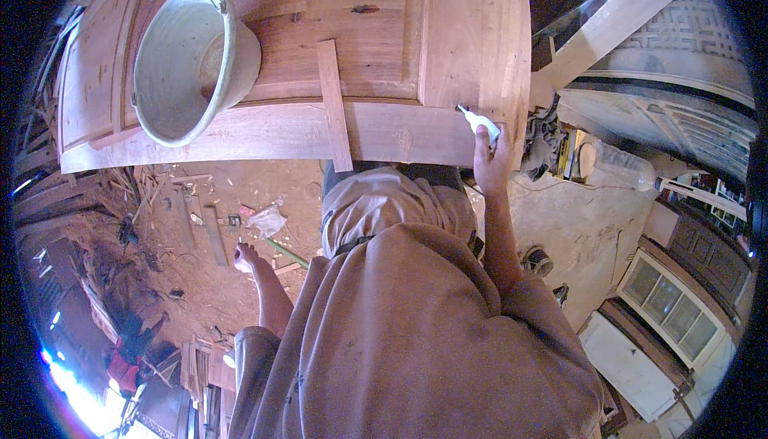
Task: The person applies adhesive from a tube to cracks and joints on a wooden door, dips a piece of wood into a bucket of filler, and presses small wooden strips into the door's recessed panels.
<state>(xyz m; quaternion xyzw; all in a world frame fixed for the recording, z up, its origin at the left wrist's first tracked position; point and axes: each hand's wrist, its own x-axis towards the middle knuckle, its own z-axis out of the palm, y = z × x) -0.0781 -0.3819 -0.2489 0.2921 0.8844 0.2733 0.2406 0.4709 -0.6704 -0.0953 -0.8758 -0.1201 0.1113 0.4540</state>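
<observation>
Bottle (pixel 483 125) poised, work apparently only partway

The right hand (pixel 492 161) grips the small white bottle near the right side of the wooden panel (pixel 464 39), its nozzle slanted toward a dark spot (pixel 460 108); whether they touch is unclear. The left hand (pixel 248 260) hangs well away from the panel, fingers loosely curled, and I cannot tell whether it holds anything. Work seems under way at this one spot, not finished. A dark knot (pixel 366 9) farther up looks bare, so more may be left. A wood strip (pixel 334 103) and a bucket (pixel 188 63) cover parts of the panel.
</observation>
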